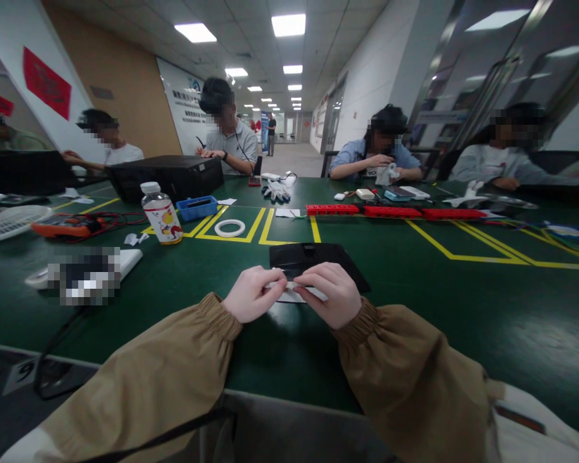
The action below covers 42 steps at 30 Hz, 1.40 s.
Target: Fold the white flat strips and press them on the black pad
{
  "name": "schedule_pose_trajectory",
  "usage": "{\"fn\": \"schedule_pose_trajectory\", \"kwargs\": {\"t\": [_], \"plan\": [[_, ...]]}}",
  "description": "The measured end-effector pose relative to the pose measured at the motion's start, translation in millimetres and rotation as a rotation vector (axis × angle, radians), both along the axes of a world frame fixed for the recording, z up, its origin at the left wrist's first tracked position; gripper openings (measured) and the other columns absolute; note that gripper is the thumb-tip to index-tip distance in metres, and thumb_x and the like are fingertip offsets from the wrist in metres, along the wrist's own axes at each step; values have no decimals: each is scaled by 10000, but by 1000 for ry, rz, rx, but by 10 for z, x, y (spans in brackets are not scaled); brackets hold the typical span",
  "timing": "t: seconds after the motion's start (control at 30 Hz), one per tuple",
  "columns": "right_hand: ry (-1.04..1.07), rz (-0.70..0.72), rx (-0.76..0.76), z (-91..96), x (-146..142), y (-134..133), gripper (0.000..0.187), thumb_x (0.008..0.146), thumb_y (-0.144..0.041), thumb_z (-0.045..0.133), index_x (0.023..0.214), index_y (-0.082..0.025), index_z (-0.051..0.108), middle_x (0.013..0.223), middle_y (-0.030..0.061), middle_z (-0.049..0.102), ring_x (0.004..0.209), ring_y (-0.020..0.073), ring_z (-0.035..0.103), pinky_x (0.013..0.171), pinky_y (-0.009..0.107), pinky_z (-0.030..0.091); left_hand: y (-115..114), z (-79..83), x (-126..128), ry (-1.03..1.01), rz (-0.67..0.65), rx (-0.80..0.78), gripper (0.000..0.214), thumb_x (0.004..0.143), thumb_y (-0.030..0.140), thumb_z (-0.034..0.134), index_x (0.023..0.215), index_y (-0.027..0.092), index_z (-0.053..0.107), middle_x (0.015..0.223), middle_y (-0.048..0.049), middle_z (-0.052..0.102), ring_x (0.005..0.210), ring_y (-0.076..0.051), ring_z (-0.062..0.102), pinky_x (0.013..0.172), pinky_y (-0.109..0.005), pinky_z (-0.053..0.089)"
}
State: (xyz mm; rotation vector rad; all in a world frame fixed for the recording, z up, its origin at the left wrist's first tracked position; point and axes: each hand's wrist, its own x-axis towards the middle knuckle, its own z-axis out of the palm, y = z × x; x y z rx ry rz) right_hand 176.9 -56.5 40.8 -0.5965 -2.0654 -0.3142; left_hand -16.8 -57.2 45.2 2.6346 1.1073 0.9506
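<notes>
Just above the table, my left hand (251,294) and my right hand (335,294) face each other with their fingertips nearly touching. Both are closed in a pinch on a small white strip (290,285); it is too small and too covered by fingers to tell its kind. Behind and beneath the hands lies a flat black panel (340,258) on the green table. A white piece like paper (293,296) shows below the fingertips; whether it touches them I cannot tell.
On the green table (439,328), yellow tape marks rectangles. A bottle (161,215), blue tray (197,208), white tape roll (229,227) and orange meter (67,224) stand left. Red power strips (390,212) and gloves (275,191) lie farther back. Several people sit around the table.
</notes>
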Motion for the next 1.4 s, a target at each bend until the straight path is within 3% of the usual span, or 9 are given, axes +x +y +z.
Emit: {"fn": "schedule_pose_trajectory", "kwargs": {"t": [0.27,0.5,0.73,0.93,1.03,1.13,1.2,1.3,1.4], "plan": [[-52,-27,-26,33,-12,-8,133,830,-195,546,698,-188,563,696,2,599,703,141,545,725,316,390,35,-29,33,77,19,133,224,877,293,419,755,175,565,598,26,574,542,-114,487,646,-258,344],[-66,-109,143,94,-5,-45,134,822,-182,551,692,-200,581,693,-21,616,700,127,558,856,351,358,55,34,-22,48,4,140,255,892,295,387,740,173,550,587,20,544,568,-128,464,642,-256,349],[-116,-88,243,112,11,-71,127,828,-147,541,717,-191,583,714,-34,625,708,103,559,892,336,358,88,64,-35,24,17,17,317,910,343,362,714,172,544,591,24,531,595,-129,463,676,-257,350],[-178,-102,334,145,-10,-77,116,832,-128,540,737,-180,581,713,-30,626,713,102,566,880,315,384,117,113,1,-48,-78,-120,349,909,342,358,706,159,573,664,24,579,640,-113,491,743,-255,342],[-214,-94,354,110,-20,-113,105,820,-117,550,743,-182,579,721,-35,627,727,99,571,893,314,387,216,99,-72,-149,-102,-205,357,896,358,361,681,154,560,664,16,566,639,-117,492,690,-238,362],[-201,-28,326,79,-22,-198,94,806,-109,561,759,-187,586,733,-40,629,747,94,577,893,308,392,417,76,-340,-447,88,-207,374,886,389,311,682,154,518,667,-10,538,629,-132,494,594,-225,382],[-112,10,231,88,-13,-242,93,803,-112,566,773,-193,601,743,-36,632,748,99,579,873,319,396,561,58,-596,-540,261,-88,379,874,402,300,671,156,506,682,-23,533,647,-142,497,591,-228,391],[76,4,25,134,26,-217,113,807,-134,566,808,-211,649,799,-4,643,771,134,577,817,354,405,720,3,-925,-247,436,17,353,861,419,361,709,162,550,603,0,512,612,-145,492,608,-243,381],[248,-15,-176,143,99,-86,117,799,-175,582,838,-214,685,813,26,645,775,166,575,736,352,430,814,-98,-1062,43,481,47,292,834,422,436,747,175,567,682,-14,578,689,-174,538,668,-271,387]]}}
